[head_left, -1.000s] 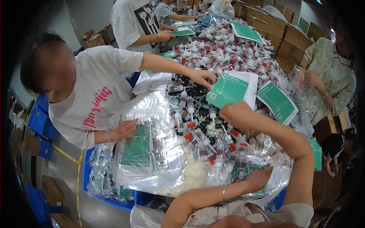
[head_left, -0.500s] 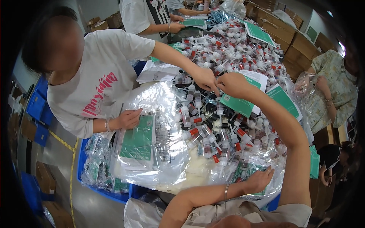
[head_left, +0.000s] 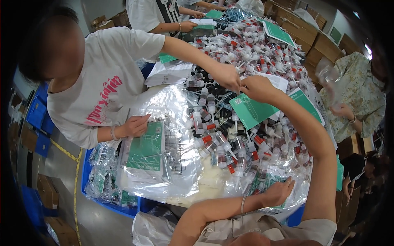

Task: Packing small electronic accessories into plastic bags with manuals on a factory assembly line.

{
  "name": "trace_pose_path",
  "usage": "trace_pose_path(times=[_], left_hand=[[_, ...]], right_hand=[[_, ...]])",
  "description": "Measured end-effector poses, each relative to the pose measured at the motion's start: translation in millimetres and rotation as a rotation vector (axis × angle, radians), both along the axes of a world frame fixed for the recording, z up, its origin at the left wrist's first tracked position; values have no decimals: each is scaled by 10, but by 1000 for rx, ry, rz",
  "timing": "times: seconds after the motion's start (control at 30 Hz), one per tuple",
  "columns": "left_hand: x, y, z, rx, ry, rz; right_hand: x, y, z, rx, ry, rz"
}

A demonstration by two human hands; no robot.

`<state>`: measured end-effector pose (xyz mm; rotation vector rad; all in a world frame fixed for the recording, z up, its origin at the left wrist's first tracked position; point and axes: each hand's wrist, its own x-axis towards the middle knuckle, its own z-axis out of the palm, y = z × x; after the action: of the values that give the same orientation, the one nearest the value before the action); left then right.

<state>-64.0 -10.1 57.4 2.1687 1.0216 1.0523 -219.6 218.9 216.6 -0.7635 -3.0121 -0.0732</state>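
Note:
My right hand [head_left: 256, 88] reaches far over a heap of small pump bottles [head_left: 230, 143] with red and white caps. Its fingers pinch the top edge of a green printed card [head_left: 252, 111] that hangs over the heap. A co-worker's hand [head_left: 226, 76] touches my fingertips from the left. My left hand [head_left: 280, 191] lies flat, fingers spread, on a clear bag holding a green card [head_left: 266, 180] at the near edge of the table.
The co-worker in a white shirt presses another hand [head_left: 133, 126] on a bagged green card [head_left: 145, 149]. Clear plastic bags [head_left: 172, 172] cover the near left. More people work at the far end and the right. Blue crates [head_left: 37, 119] and cardboard boxes [head_left: 316, 41] surround the table.
My right hand carried the green card farther out over the heap and now meets the co-worker's hand. My left hand stays on the near bag.

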Motion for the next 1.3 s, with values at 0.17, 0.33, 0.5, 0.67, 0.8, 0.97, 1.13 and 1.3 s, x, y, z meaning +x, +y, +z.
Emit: trace_pose_path(times=[0.17, 0.33, 0.5, 0.67, 0.8, 0.97, 1.13, 1.3], left_hand=[[1, -7, -9, 26, -6, 9], [47, -2, -43, 33, 64, 21], [55, -10, -99, 50, 77, 57], [58, -13, -84, 41, 116, 45], [47, -7, -78, 28, 132, 34], [51, 7, -75, -16, 184, 5], [53, 3, -60, -31, 172, -7], [35, 11, 16, -65, 219, 10]], right_hand=[[81, -90, -161, -37, -57, 37], [326, -662, -429, 155, -108, 364], [472, -613, -721, 492, -15, 355], [689, -313, -568, 466, -35, 159], [864, -153, -467, 394, 4, 65], [1010, -62, -379, 496, -32, 136], [1296, 62, 51, 643, -3, 207], [1911, 150, 222, 636, -146, 363]])
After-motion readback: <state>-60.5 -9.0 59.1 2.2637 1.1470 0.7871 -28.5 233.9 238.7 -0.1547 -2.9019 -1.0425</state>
